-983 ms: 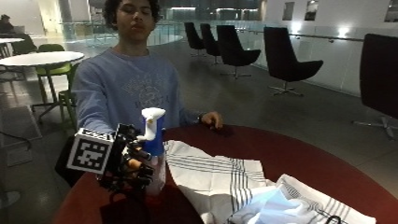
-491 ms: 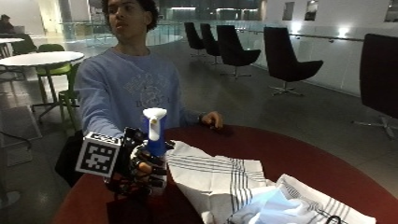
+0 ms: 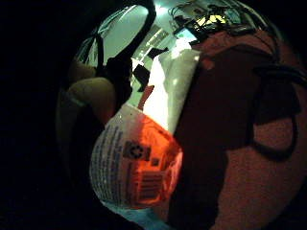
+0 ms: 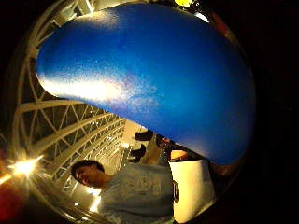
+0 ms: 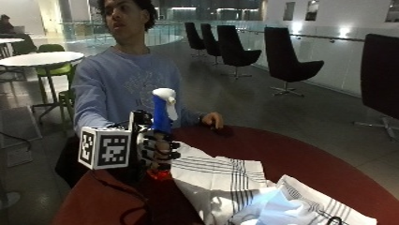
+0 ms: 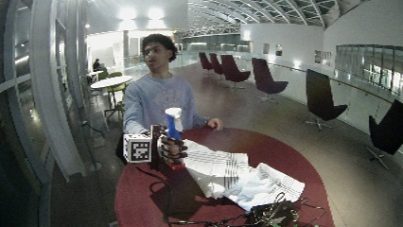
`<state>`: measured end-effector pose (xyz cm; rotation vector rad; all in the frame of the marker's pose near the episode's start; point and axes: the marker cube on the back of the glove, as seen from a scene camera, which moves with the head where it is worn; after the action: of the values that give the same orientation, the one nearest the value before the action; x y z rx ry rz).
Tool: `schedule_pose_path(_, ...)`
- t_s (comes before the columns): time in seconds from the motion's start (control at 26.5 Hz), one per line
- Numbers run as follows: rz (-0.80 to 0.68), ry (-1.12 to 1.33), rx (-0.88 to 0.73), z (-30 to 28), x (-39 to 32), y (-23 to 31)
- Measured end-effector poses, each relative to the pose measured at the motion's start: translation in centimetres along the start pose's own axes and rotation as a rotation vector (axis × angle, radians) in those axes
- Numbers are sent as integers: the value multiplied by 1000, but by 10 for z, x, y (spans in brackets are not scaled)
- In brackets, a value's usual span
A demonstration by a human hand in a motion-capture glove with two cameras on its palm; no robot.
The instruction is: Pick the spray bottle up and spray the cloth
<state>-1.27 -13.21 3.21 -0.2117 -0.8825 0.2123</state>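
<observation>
Gripping the spray bottle (image 5: 161,123) is the gloved right hand (image 5: 156,152), fingers curled round the lower body of it, so the grip is clamped on the bottle. It stands upright at the near-left edge of the round red counter (image 5: 324,164), with the person sitting behind that edge. Can't tell from the outside view whether the base sits on the counter or is lifted just off it.

Bottle details: white trigger head on top, blue neck under it, and a reddish-orange bottom part showing below the fingers. In the little-finger palm view the bottle's labelled lower part (image 3: 136,167) fills a good chunk of the frame, orange with a white label with printed text on it, so it's right up against the palm. The thumb-side palm view is mostly the blue neck (image 4: 154,79), also very close.

The cloth (image 5: 231,187) is a white one with thin dark stripes, spread out and rumpled over the middle of the counter and running toward the near-right edge, where it bunches up into a heap. Its nearest edge lies just beside the bottle and the hand, maybe touching, hard to say. In the wide view the cloth (image 6: 233,177) covers the centre of the counter.

The person's bare left hand (image 5: 213,120) rests on the far edge of the counter, well apart from the bottle.
</observation>
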Motion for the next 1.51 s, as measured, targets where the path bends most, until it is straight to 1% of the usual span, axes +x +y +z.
schedule_pose_path(0.23, -30, -35, -163, 16, -12, -4)
schedule_pose_path(0.42, -37, -64, -260, 28, -20, -6)
schedule_pose_path(0.57, -11, -84, -319, 27, -26, -7)
schedule_pose_path(0.79, 94, -161, -393, 26, -25, -7)
schedule_pose_path(1.02, 260, -161, -485, 34, -21, 1)
schedule_pose_path(1.25, 396, -137, -493, 37, -14, -3)
schedule_pose_path(1.51, 505, -165, -474, 46, -9, -7)
